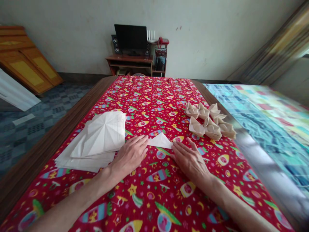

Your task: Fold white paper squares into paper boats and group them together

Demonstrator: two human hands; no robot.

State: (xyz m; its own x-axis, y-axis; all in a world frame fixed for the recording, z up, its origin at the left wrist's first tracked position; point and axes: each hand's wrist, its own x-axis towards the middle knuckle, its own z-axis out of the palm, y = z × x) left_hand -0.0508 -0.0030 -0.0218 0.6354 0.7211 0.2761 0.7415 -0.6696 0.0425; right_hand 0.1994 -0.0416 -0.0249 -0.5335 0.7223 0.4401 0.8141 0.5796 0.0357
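Note:
A small white sheet of paper folded into a low triangle (pixel 160 140) lies flat on the red patterned cloth (pixel 154 199). My left hand (pixel 135 149) rests palm down with its fingertips at the left corner of the folded paper. At the right corner lies my right hand (pixel 189 158), flat, its fingers stretched and the thumb apart. To the left of my left hand is a stack of creased white paper sheets (pixel 103 135), the top one with folds fanning from a point. Several folded paper boats (pixel 196 126) stand grouped beyond my right hand.
The cloth covers a long table with a brown wooden edge (pixel 79 103). Behind it, a desk (pixel 130 59) carries a monitor (pixel 131 38), speakers and a red telephone (pixel 161 41). A bed with a patchwork cover (pixel 265 112) is at right, a wooden cabinet (pixel 29 61) at left.

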